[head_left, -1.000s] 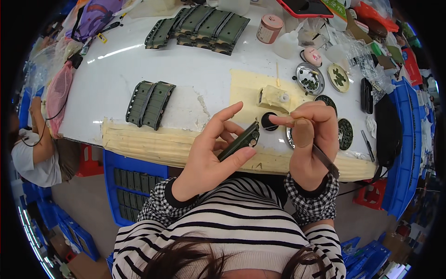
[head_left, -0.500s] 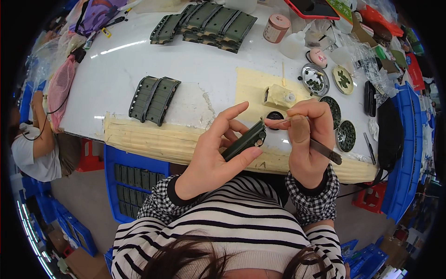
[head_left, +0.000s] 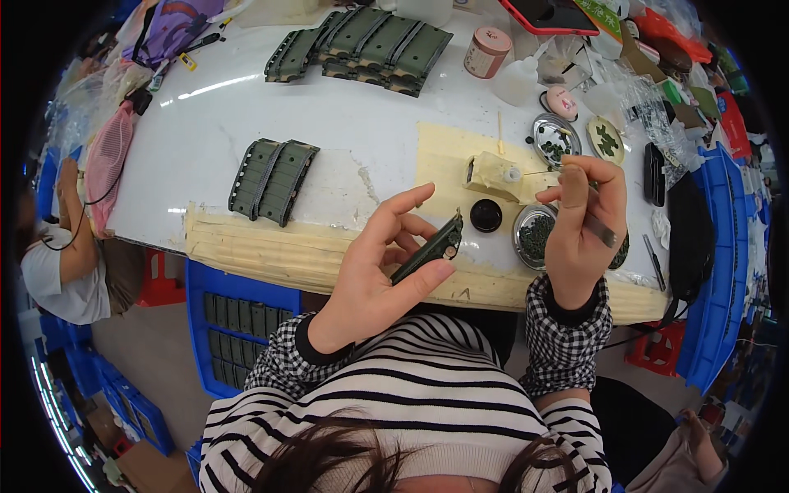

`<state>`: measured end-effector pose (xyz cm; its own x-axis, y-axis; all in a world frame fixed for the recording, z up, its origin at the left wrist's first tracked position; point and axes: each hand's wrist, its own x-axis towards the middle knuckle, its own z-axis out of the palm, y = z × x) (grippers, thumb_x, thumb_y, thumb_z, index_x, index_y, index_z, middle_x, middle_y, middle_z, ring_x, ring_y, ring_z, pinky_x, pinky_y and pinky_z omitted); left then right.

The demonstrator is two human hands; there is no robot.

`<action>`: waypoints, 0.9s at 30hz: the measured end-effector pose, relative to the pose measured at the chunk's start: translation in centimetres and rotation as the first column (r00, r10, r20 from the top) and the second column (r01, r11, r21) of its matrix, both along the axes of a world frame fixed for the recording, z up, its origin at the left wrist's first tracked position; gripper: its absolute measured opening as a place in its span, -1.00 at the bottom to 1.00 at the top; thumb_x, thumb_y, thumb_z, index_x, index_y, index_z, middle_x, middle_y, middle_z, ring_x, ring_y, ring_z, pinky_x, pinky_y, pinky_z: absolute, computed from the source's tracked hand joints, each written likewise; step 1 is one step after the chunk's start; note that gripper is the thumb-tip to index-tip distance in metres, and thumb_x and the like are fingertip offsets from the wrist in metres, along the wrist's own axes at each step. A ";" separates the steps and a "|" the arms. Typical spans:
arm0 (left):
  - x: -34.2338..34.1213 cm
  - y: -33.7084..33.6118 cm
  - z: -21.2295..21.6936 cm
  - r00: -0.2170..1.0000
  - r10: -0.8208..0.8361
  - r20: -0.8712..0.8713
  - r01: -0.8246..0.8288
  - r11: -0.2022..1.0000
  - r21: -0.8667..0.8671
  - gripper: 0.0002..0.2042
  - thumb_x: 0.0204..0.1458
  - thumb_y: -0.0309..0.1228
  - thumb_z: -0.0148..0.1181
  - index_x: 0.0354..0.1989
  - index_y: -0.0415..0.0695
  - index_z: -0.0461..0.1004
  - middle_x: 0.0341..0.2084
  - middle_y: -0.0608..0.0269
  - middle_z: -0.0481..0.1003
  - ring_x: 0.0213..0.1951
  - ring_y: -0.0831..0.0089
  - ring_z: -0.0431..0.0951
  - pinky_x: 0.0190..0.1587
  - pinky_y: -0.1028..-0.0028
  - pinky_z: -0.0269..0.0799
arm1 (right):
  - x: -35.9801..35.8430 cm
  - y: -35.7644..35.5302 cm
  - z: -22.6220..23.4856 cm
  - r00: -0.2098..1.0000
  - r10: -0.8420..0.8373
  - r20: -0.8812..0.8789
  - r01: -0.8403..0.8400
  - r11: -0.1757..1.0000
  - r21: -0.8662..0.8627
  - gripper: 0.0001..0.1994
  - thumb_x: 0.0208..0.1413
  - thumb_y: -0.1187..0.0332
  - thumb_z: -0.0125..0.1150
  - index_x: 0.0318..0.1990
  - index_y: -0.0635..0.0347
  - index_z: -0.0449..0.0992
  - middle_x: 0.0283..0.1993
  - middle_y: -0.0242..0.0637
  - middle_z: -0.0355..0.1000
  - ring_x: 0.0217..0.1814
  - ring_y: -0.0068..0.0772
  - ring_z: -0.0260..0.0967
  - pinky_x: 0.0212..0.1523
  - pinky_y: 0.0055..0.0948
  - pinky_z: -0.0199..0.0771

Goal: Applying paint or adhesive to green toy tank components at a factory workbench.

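My left hand point(head_left: 362, 275) holds a narrow dark green plastic piece point(head_left: 431, 248), tilted with its far end up. My right hand point(head_left: 579, 234), a tan strip on its thumb, is closed round metal tweezers point(head_left: 603, 232). Their thin tips point left, beside the nozzle of a yellow tape-wrapped bottle point(head_left: 486, 177). A round black cap point(head_left: 486, 215) lies between the hands. Partly behind my right hand stands a round dish point(head_left: 519, 246) of tiny dark green parts. Whether the tweezers grip anything is too small to tell.
Green panels are stacked at the back point(head_left: 370, 45), and a pair point(head_left: 273, 181) lies at left. A metal dish point(head_left: 556, 135), a cream dish point(head_left: 606, 140) and a pink tin point(head_left: 487, 52) stand at right. A blue crate point(head_left: 197, 329) sits below; another person point(head_left: 70, 255) is at left.
My right hand has moved right with the tweezers, away from the green piece, uncovering the black cap and a dish. My left hand stays nearly in place. Another person's limb appears at lower right.
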<state>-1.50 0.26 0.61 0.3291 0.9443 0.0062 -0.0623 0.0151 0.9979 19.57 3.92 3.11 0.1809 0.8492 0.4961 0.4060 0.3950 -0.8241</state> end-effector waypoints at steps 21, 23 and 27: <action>0.4 -0.1 -0.8 0.849 -0.240 0.471 0.365 0.910 -0.195 -0.48 0.29 -0.17 -0.24 0.28 -0.31 0.04 0.15 -0.13 0.27 0.14 0.15 0.37 0.18 0.25 0.27 | 0.1 -3.7 1.6 0.907 0.164 0.388 -0.160 0.986 -0.045 -0.67 -0.17 0.60 0.36 -0.16 0.18 0.56 -0.39 -0.29 0.34 -0.47 -0.45 0.30 -0.54 -0.54 0.28; 0.3 -0.3 -0.8 0.849 -0.247 0.467 0.374 0.905 -0.201 -0.48 0.29 -0.18 -0.24 0.28 -0.31 0.03 0.14 -0.10 0.28 0.14 0.15 0.36 0.19 0.24 0.26 | -0.2 -3.9 1.6 0.901 0.209 0.380 -0.203 0.978 -0.054 -0.64 -0.19 0.59 0.37 -0.14 0.18 0.56 -0.40 -0.29 0.34 -0.47 -0.42 0.31 -0.52 -0.52 0.29; 0.2 -0.4 -0.9 0.843 -0.237 0.482 0.373 0.905 -0.207 -0.48 0.29 -0.18 -0.25 0.29 -0.31 0.02 0.12 -0.04 0.29 0.15 0.14 0.35 0.19 0.24 0.26 | -0.6 -4.0 1.0 0.914 0.222 0.339 -0.217 0.975 -0.053 -0.63 -0.18 0.59 0.37 -0.12 0.17 0.56 -0.41 -0.30 0.33 -0.49 -0.43 0.30 -0.52 -0.51 0.29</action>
